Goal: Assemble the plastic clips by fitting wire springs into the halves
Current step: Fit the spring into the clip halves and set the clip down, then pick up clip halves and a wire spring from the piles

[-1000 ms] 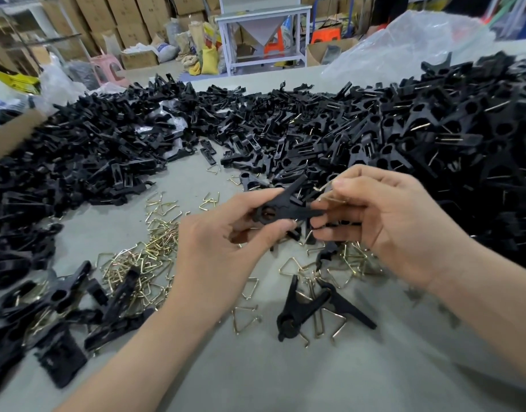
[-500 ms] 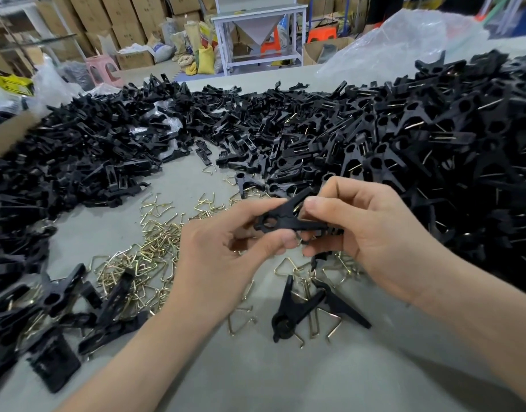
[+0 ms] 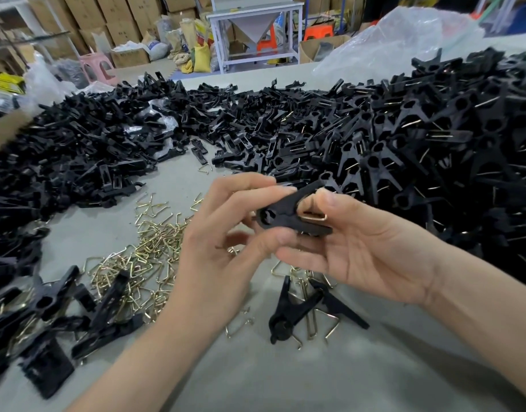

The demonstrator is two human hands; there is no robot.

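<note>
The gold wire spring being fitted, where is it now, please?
Centre-right in the head view, the gold wire spring sits in the black plastic clip, against the right hand.

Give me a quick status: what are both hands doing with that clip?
Left hand grips black clip at pivot end. Right hand pinches wire spring between its handles. Nothing blocking; loose springs on table below.

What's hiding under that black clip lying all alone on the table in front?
Gold wire springs poke out from under the black clip, resting on the grey table. Whatever lies right beneath its body is covered.
</note>
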